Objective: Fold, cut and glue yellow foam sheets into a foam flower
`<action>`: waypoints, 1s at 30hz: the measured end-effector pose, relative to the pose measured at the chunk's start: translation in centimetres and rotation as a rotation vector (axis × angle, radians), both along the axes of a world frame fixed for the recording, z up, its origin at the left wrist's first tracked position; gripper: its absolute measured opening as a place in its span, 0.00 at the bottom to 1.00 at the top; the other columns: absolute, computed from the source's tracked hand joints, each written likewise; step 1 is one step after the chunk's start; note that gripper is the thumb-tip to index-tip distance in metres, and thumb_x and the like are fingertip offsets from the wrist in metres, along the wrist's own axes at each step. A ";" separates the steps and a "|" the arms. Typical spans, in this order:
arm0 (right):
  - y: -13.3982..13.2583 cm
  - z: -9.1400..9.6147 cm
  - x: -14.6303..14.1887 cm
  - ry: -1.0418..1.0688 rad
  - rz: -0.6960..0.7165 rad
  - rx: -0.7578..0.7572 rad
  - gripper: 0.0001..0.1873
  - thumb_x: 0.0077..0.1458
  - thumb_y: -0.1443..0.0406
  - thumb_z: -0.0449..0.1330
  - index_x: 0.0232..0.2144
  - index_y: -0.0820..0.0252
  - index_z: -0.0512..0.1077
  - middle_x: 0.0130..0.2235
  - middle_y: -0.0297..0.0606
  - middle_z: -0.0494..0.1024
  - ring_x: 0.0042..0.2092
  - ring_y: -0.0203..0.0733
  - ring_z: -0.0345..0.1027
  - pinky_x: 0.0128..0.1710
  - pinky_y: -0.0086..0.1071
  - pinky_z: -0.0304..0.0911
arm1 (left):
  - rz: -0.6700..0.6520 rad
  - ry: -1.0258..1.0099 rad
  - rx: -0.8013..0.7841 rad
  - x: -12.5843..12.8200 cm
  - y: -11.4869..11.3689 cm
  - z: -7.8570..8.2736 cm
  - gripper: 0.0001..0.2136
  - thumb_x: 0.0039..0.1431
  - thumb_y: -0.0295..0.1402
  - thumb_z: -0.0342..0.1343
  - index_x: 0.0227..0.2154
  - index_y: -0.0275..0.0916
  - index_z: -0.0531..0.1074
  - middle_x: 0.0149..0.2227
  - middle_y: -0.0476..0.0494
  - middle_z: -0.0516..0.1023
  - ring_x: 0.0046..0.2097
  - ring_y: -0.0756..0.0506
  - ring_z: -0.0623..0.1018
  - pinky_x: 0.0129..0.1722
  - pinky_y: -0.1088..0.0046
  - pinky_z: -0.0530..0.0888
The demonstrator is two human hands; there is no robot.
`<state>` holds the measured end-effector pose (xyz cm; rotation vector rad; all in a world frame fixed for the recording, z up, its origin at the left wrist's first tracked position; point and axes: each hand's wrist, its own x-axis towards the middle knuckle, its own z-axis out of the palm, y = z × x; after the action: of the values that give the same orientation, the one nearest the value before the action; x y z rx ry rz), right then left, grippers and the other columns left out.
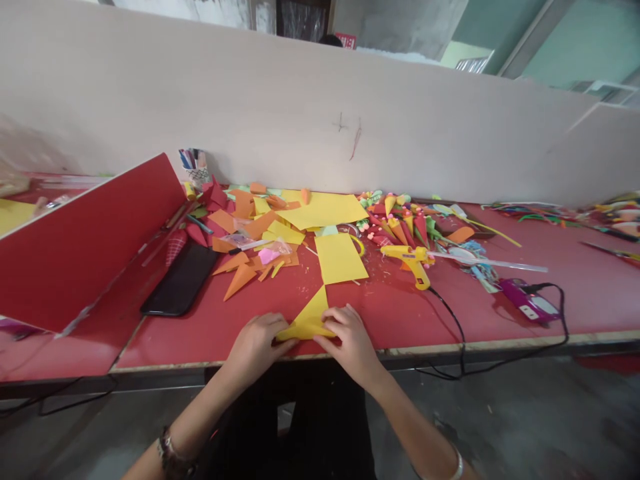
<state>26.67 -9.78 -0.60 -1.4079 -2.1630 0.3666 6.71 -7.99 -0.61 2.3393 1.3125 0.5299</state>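
Note:
Near the front edge of the red table, a yellow sheet of paper (309, 319) is bent over on itself, with one corner pointing away from me. My left hand (260, 343) grips its left end, thumb below and fingers on top. At the other end, my right hand (347, 337) pinches the same paper between thumb and fingers. Just beyond its tip lies a flat yellow rectangle of paper (342, 259), partly covering yellow-handled scissors (358, 245). The fold's underside is hidden.
A yellow glue gun (411, 260) lies to the right, its cord running to a purple power socket (531, 301). Small paper cones (400, 227) are piled behind it. Orange paper scraps (245, 230), a black phone (181, 280) and a red upright board (95, 240) are on the left.

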 end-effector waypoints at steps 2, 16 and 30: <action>0.1 -0.1 0.0 0.010 -0.009 -0.003 0.06 0.50 0.62 0.57 0.25 0.58 0.69 0.34 0.35 0.71 0.38 0.39 0.63 0.51 0.42 0.48 | 0.011 0.006 -0.011 0.0 -0.1 0.1 0.10 0.53 0.36 0.51 0.23 0.36 0.69 0.25 0.49 0.68 0.29 0.50 0.68 0.28 0.77 0.63; 0.8 -0.8 -0.1 0.054 -0.064 -0.011 0.09 0.48 0.63 0.58 0.22 0.60 0.65 0.35 0.38 0.70 0.38 0.41 0.61 0.42 0.37 0.58 | 0.248 0.311 0.141 0.2 -1.2 -0.1 0.16 0.54 0.44 0.47 0.20 0.37 0.62 0.22 0.50 0.65 0.25 0.49 0.67 0.25 0.75 0.59; 0.7 -0.6 -0.3 -0.027 -0.084 -0.032 0.06 0.48 0.63 0.57 0.28 0.59 0.63 0.35 0.39 0.67 0.39 0.43 0.60 0.40 0.37 0.59 | 0.093 0.249 -0.010 -1.1 -0.2 -0.1 0.20 0.56 0.36 0.46 0.52 0.42 0.53 0.47 0.40 0.63 0.39 0.46 0.73 0.37 0.69 0.70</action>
<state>26.39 -9.12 -1.23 -1.5240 -2.1208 0.3541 5.59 -8.17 -0.71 2.4051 1.5352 0.2640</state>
